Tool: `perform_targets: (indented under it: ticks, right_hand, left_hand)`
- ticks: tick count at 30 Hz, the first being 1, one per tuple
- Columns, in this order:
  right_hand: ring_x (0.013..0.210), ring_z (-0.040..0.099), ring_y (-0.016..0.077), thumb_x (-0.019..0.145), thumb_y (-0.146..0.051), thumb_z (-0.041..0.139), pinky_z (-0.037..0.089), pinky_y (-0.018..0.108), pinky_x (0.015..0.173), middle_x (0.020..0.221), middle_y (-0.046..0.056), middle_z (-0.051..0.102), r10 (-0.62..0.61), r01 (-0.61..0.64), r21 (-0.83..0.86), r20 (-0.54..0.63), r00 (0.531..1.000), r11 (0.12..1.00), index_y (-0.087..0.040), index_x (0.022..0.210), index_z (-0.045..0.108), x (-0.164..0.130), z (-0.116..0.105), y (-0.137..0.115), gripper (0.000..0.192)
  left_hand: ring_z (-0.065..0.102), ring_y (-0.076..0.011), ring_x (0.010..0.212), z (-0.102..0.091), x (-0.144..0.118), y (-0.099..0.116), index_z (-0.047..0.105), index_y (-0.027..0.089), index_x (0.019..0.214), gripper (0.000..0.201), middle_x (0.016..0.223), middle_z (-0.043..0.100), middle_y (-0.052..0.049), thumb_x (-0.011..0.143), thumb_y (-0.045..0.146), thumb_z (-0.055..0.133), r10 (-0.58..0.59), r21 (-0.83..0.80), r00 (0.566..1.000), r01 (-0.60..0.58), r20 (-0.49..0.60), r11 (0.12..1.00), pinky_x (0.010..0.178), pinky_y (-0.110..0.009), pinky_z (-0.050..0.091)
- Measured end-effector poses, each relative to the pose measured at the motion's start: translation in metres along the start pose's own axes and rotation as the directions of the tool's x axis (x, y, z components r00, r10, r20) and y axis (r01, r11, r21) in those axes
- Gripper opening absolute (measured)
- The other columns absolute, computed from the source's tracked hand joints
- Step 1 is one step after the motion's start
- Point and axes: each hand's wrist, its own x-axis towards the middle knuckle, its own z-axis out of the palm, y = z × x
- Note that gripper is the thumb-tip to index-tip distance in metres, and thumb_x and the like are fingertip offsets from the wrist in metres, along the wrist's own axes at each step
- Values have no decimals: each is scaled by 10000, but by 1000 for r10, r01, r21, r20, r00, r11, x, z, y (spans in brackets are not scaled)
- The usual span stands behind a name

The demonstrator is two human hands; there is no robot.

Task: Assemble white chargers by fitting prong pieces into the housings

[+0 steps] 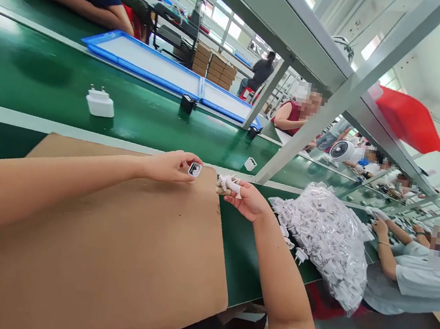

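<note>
My left hand (168, 167) is closed on a white charger housing (194, 170), held over the cardboard sheet (119, 226) with its hollow end facing me. Beside it, just past the cardboard's right edge, my right hand (251, 200) has its fingers pinched together. White and beige coverings wrap those fingertips; a small white piece (235, 187) shows among them, its kind unclear. To the right of that hand lies a clear plastic bag (322, 233) full of white plug parts. A few loose plug parts (301, 255) sit at its near side.
Across the green conveyor belt (143, 117) stand a white charger (100, 102), a black block (188, 104) and a smaller white piece (250, 163). Blue-rimmed trays (148, 64) lie beyond. A metal post (311, 129) rises ahead. Co-workers sit at left and right.
</note>
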Motion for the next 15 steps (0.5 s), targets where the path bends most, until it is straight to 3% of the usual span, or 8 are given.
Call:
perform_targets:
  ticks: [3,6,8,11,13,15]
  right_hand:
    - [718,689,127,537,-353,951,516,196,615,760,-7,724,29,-29,-7,66,997,1000,-206,814,721,10,21,2,389]
    - [701,642,108,538,-373,939,463,178,569,792,-14,727,-1,6,-87,54,999,996,-218,818,732,20,40,10,381]
    - [666,595,88,554,-371,926,405,170,535,801,-10,733,-85,83,-153,-4,996,985,-213,818,747,26,49,19,355]
    - [643,594,105,591,-388,910,403,208,536,803,10,745,-212,187,-227,-91,973,956,-212,874,773,31,57,31,361]
    - [711,657,150,612,-406,903,485,254,601,862,28,764,-278,246,-238,-110,954,940,-225,930,778,32,59,37,387]
    - [807,702,188,636,-415,893,551,302,688,943,43,770,-336,300,-255,-108,936,919,-236,935,772,30,61,40,368]
  left_hand:
    - [675,-238,953,-3,-39,-3,608,200,1382,776,1107,719,-67,742,632,692,19,-83,992,-9,121,997,855,-315,545]
    - [664,-212,931,1,-61,-8,578,219,1430,720,1131,703,-61,806,565,677,86,-188,975,-47,203,981,849,-311,547]
    - [664,-217,940,7,-67,-12,520,236,1492,789,1135,694,-66,794,550,710,110,-241,980,-68,166,968,850,-325,553]
    - [650,-271,1071,16,-70,-16,536,219,1442,916,1204,670,-102,654,576,838,73,-245,997,-76,-19,967,933,-376,557]
    - [648,-283,1096,20,-70,-17,618,198,1306,784,1210,675,-111,664,597,824,66,-260,997,-77,-51,963,952,-380,556]
    - [665,-270,1065,22,-70,-17,675,199,1206,604,1194,698,-97,758,600,735,101,-288,995,-101,-16,952,928,-356,560]
